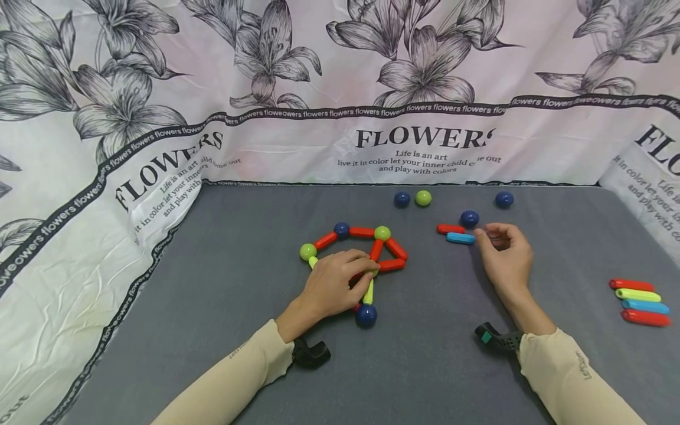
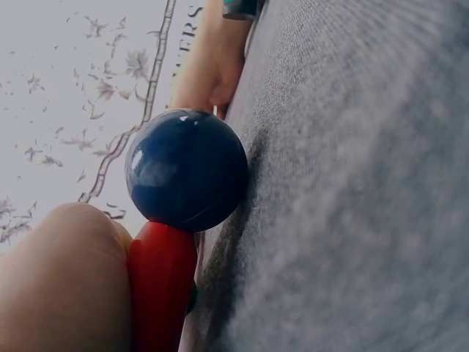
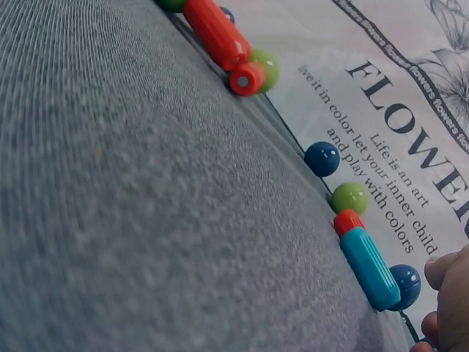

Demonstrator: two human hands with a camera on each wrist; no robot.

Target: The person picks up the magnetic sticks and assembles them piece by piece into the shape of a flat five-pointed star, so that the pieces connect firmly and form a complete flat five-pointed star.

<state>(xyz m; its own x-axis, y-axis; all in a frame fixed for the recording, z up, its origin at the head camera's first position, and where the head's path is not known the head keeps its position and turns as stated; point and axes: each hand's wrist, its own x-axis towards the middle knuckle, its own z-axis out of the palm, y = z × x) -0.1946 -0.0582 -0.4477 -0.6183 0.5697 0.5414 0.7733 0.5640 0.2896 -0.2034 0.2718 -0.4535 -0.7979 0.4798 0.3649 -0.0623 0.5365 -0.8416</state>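
My left hand (image 1: 340,280) lies over a frame of magnetic sticks and balls, its fingertips gripping a mostly hidden lime-green ball (image 1: 374,271). From that ball a lime stick (image 1: 369,292) runs to a dark blue ball (image 1: 366,316) at the near end. The left wrist view shows this blue ball (image 2: 187,170) joined to a red stick (image 2: 163,286) beside the hand. My right hand (image 1: 507,260) is at the back right with bent fingers and nothing visible in them. Its thumb is close to a light blue stick (image 1: 460,238) and a blue ball (image 1: 470,219).
A red stick (image 1: 450,228) lies behind the light blue one. Farther back are a blue ball (image 1: 401,199), a lime ball (image 1: 423,198) and another blue ball (image 1: 504,199). Several sticks, including a lime stick (image 1: 637,294), lie in a row at the right.
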